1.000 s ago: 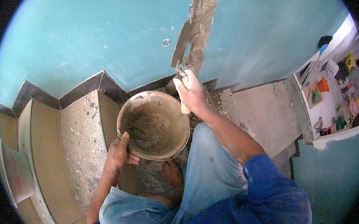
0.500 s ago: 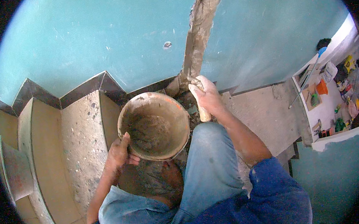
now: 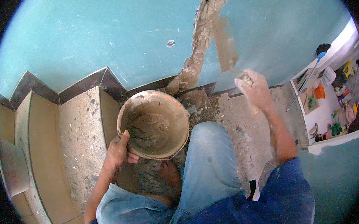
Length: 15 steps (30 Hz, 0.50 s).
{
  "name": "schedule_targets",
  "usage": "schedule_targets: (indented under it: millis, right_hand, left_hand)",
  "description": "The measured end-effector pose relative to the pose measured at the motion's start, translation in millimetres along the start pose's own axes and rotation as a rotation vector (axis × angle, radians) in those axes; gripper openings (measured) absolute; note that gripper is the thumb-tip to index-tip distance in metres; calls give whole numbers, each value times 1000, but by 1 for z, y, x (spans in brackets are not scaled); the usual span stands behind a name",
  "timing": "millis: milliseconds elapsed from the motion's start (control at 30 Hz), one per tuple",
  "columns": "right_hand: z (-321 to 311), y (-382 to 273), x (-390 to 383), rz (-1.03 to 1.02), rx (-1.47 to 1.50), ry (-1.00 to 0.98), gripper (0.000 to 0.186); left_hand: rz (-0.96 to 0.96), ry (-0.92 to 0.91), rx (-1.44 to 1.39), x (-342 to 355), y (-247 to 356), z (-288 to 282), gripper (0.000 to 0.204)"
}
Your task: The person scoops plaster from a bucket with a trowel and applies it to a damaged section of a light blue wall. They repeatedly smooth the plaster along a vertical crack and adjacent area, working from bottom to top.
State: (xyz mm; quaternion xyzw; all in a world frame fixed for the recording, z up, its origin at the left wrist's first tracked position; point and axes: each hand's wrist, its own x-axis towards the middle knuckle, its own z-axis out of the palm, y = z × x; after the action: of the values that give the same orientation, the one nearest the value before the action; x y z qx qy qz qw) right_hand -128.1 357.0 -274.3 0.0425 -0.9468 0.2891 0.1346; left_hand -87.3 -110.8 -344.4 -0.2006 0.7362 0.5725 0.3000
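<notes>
Against a teal wall (image 3: pixel 99 42), left hand (image 3: pixel 117 151) grips a mortar bucket (image 3: pixel 153 124), right hand (image 3: pixel 255 91) a trowel (image 3: pixel 226 44).

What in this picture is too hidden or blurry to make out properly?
- Trowel in the right hand: blade smeared by motion; handle hidden inside the fist.
- Left hand on the bucket: fingers hidden behind its rim.
- Bucket bottom: coated in grey mortar.
- Clutter on the white floor, far right: too small, bent by the lens.
- Plastered groove: top cut off.
</notes>
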Motion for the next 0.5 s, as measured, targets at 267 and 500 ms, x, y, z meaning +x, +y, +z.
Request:
schedule_targets:
  millis: [267, 500]
  right_hand:
    - [-49, 23, 62, -12, -461, 9, 35]
    - [-67, -2, 97, -99, -723, -60, 30]
  left_hand:
    - [13, 14, -4, -2, 4, 3, 63]
    - [57, 55, 24, -6, 10, 10, 62]
